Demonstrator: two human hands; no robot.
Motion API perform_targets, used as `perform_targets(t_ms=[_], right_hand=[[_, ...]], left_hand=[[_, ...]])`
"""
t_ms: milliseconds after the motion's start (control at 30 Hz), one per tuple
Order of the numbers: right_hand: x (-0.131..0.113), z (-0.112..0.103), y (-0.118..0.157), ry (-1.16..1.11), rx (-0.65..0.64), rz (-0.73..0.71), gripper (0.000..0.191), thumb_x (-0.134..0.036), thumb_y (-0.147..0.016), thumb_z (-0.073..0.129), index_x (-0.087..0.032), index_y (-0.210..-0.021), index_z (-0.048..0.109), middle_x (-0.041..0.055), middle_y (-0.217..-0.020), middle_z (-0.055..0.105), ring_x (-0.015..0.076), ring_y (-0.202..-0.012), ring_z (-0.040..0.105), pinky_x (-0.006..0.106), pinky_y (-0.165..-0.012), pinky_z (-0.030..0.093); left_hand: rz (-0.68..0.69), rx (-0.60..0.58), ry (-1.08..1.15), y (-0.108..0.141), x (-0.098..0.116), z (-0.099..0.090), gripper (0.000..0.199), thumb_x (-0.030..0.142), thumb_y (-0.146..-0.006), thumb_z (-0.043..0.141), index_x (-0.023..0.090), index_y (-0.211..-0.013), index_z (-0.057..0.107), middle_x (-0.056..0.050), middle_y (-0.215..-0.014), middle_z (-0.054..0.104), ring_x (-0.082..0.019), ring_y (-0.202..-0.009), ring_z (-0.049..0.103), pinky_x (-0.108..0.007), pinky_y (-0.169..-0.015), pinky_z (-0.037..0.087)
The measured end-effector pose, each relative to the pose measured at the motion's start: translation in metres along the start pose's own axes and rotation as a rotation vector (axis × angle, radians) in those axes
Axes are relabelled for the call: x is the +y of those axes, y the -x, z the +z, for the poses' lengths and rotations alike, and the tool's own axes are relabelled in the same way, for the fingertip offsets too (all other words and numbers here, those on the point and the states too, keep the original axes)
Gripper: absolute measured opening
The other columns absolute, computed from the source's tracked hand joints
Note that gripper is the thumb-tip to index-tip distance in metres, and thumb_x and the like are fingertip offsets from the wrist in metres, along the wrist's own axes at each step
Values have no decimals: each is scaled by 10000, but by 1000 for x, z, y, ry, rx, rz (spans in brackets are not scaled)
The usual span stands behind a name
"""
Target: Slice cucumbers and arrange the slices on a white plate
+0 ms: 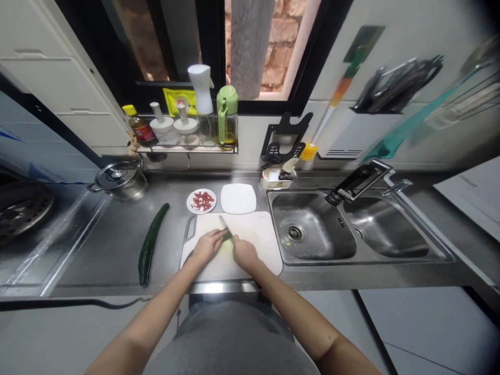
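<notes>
On a white cutting board (261, 245) with a grey handle, my left hand (208, 246) presses down on a green cucumber (190, 255), whose dark end shows beside my wrist. My fingers cover most of it. Wrapped round a handle, my right hand (245, 253) grips a kitchen knife (225, 223), its blade pointing away from me close to my left fingertips. Pale green cut cucumber (224, 250) lies on the board between both hands. A second, whole cucumber (150, 247) rests on the steel counter to the left.
Behind the board stand a small plate of chopped red pieces (202, 200) and a white square plate (238, 198). A lidded pot (121, 179) is at back left. The double sink (312, 224) lies to the right, with green scraps near its drain. Bottles line a shelf (187, 149).
</notes>
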State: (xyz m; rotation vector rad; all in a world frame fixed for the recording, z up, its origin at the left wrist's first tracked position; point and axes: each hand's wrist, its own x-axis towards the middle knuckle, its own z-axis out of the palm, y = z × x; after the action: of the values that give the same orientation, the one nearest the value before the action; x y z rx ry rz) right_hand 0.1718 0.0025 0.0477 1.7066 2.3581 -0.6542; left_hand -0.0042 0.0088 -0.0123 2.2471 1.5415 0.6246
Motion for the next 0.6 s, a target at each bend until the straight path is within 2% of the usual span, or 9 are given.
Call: perform_targets(t_ms=[167,433,600], right_hand=[[-4,-1,-5,-15,26,-4,387,-69,-887,304,-106,-1241,456,164,-984,680,218,-968,653,305,-805,484],[3,9,22,20,-22,37,351,-117,-903,324,-108,-1227,459,162,-937,680,230,-958,654,328,-814,485],[0,6,19,24,-22,39,359,-97,-889,334,-109,-1223,466,161,-966,676,223,-968,649,310,-818,480]], left_hand=[[-3,9,-2,0,2,0,333,248,-921,465,259,-1215,621,-46,-1158,644,-167,-1022,619,-279,-926,486],[-20,9,-20,0,0,2,340,245,-918,468,263,-1224,615,-41,-1143,647,-166,-1003,619,-274,-903,491],[-9,9,-20,1,1,3,353,241,-921,456,261,-1240,604,-49,-1135,649,-166,-988,622,-280,-899,496]])
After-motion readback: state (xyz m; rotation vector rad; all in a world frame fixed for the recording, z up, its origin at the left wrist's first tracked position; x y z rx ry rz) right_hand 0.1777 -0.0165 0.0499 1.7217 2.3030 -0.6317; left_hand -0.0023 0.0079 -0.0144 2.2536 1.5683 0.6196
